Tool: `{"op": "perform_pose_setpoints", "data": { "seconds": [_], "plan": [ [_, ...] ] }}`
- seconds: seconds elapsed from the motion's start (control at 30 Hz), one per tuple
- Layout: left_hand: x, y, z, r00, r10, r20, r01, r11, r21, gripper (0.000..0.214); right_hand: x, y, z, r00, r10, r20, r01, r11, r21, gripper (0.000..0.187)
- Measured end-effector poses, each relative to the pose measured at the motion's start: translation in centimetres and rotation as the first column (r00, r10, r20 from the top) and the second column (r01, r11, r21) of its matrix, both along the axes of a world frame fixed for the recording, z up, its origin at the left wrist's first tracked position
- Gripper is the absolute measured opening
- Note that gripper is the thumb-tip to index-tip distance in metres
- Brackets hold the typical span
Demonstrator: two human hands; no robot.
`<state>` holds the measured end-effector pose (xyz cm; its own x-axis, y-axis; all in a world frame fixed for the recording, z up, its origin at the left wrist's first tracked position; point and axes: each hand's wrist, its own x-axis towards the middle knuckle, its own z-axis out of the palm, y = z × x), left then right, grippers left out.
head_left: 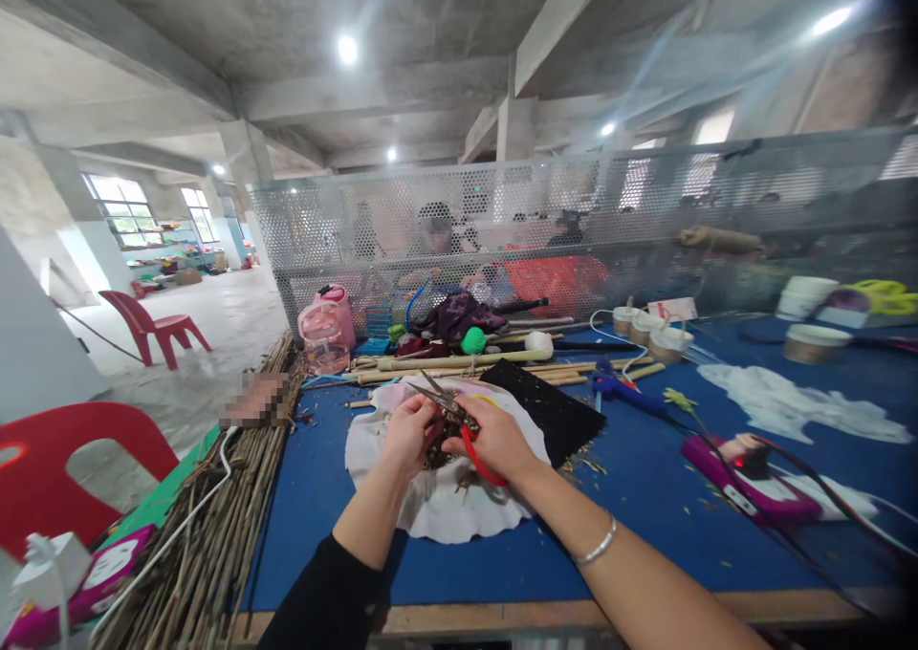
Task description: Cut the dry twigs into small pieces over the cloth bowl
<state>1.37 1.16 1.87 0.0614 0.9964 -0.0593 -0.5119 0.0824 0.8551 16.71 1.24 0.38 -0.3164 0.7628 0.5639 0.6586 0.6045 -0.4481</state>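
My left hand (407,433) is closed around a small dark bundle of dried plant material (441,444), held over a white cloth (445,507) on the blue table (631,497). My right hand (494,437) grips red-handled scissors (459,416). Their open blades point left and up, over the bundle. The two hands touch each other at the bundle. A black perforated mat (549,406) lies just right of the hands.
A big bundle of thin sticks (222,507) lies along the table's left edge. Bamboo rods (459,363), a pink jug (326,330), small cups (649,330), a blue glue gun (623,389) and a magenta tool with cable (746,483) surround the work. People sit behind a mesh fence (574,220). Red chairs (154,325) stand left.
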Motion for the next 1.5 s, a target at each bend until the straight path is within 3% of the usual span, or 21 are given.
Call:
{"op": "perform_pose_setpoints", "data": {
  "seconds": [0.27,0.6,0.83,1.0,1.1,1.17,1.27,1.37,1.5],
  "plan": [
    [-0.4,0.1,0.0,0.999,-0.025,0.027,0.024,0.999,0.036,0.031,-0.4,-0.1,0.0,0.999,0.006,-0.035,-0.008,0.998,-0.066,0.058],
    [-0.5,0.4,-0.4,0.997,-0.042,-0.059,0.046,0.997,0.060,0.025,-0.2,0.0,0.0,0.999,0.040,0.001,-0.040,0.998,-0.044,0.060],
    [-0.8,0.7,-0.7,0.998,-0.048,-0.028,0.049,0.998,0.025,0.027,-0.3,-0.3,0.4,0.995,0.096,-0.040,-0.100,0.989,-0.106,0.040],
    [-0.8,0.6,-0.6,0.999,0.020,-0.042,-0.021,0.999,-0.026,0.027,-0.4,-0.3,0.1,0.999,0.039,0.014,-0.036,0.990,-0.138,0.040],
    [-1.2,0.9,-0.5,0.983,0.093,-0.156,-0.086,0.995,0.051,0.021,-0.3,0.0,0.0,1.000,-0.013,0.012,0.014,0.996,-0.086,0.049],
    [-1.8,1.1,-0.5,0.909,0.214,-0.356,-0.155,0.970,0.188,0.014,0.0,0.2,0.0,0.998,-0.055,-0.043,0.053,0.998,-0.047,0.051],
    [-2.5,1.4,-0.5,0.647,0.412,-0.642,-0.178,0.900,0.398,0.009,0.7,0.6,0.3,0.978,-0.139,-0.157,0.133,0.990,-0.051,0.049],
    [-2.6,1.0,-0.4,0.411,0.431,-0.803,-0.016,0.884,0.466,0.018,1.5,1.0,0.5,0.952,-0.195,-0.236,0.179,0.980,-0.087,0.047],
    [-2.1,0.0,0.0,0.131,0.315,-0.940,0.269,0.901,0.340,0.016,2.0,1.3,0.6,0.933,-0.209,-0.292,0.187,0.977,-0.101,0.045]
  ]
}}
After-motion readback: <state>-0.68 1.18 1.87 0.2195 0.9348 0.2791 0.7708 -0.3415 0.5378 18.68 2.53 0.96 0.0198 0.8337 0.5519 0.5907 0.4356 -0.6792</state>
